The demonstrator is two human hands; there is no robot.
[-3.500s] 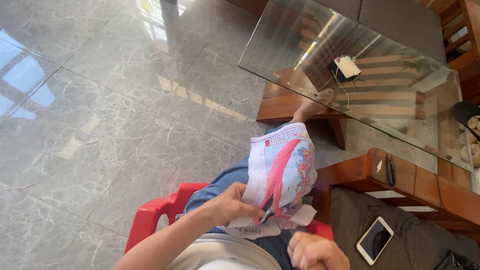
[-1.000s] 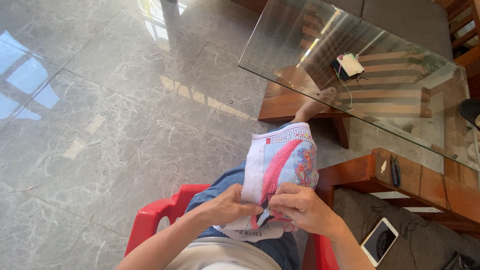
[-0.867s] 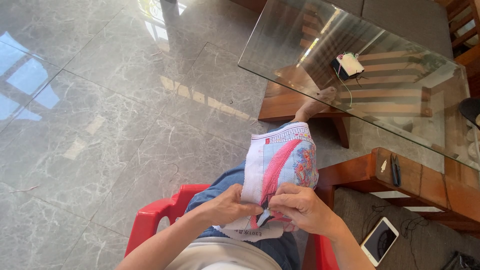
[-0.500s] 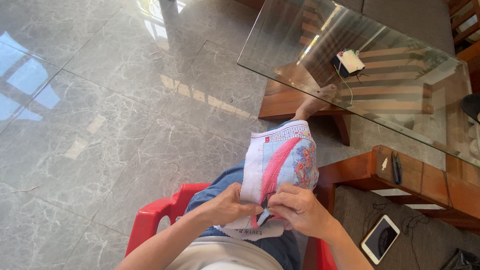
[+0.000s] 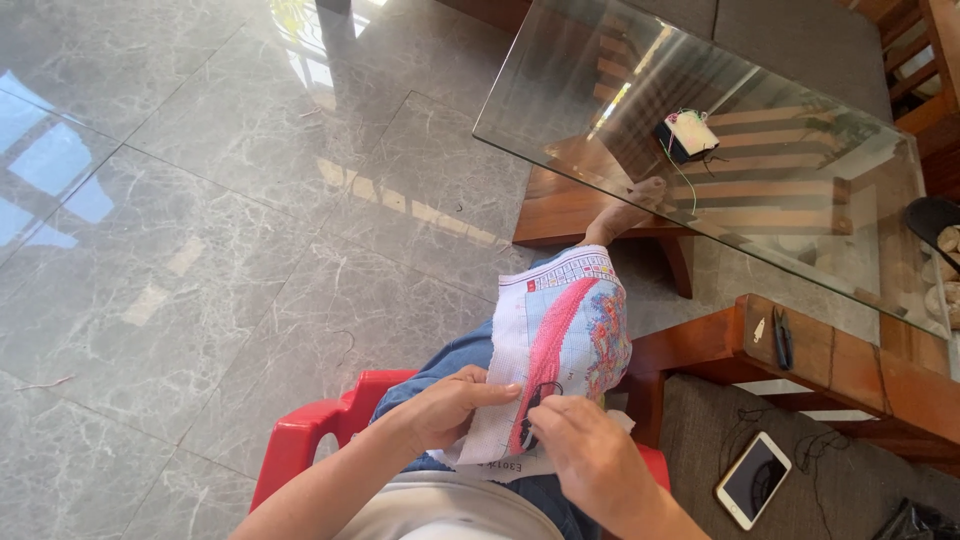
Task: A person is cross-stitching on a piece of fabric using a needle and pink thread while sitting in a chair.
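Observation:
A cross-stitch cloth [image 5: 565, 335], white with a pink and blue stitched design, lies draped over my knee. My left hand [image 5: 452, 405] pinches its near left edge with thumb on top. My right hand [image 5: 585, 458] rests on the near edge of the stitched area, fingers bent together at the fabric; whether it holds a needle is too small to tell. I sit on a red plastic chair [image 5: 305, 445].
A glass-topped table [image 5: 800, 130] with a wooden frame stands ahead right, with a small dark box with thread [image 5: 685, 135] on it. A wooden armrest [image 5: 850, 365] carries small clippers [image 5: 782, 337]. A phone [image 5: 752, 479] lies on the grey cushion. Grey marble floor [image 5: 200, 220] spreads left.
My right hand, which was low and away from the cloth 3.5 s ago, has come up onto the stitched area and stays there. The left hand keeps its grip.

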